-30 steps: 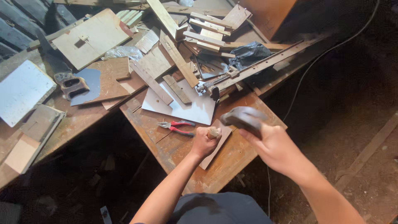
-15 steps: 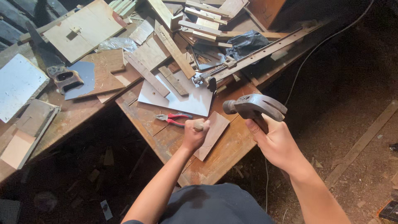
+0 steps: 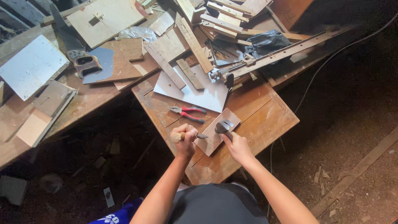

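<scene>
My left hand grips a wooden-handled chisel, its metal tip lying against the edge of a small flat board on the wooden workbench. My right hand holds a claw hammer low over that board, its head just above the surface. Red-handled pliers lie a little beyond my left hand.
A pale sheet lies behind the pliers. A long bar clamp crosses the bench top. Wood offcuts pile at the back. A hand saw and boards cover the left table. A cable runs over the dirt floor.
The hammer has swung down from a raised position to the small board. My left hand has stayed at the board's edge with the chisel.
</scene>
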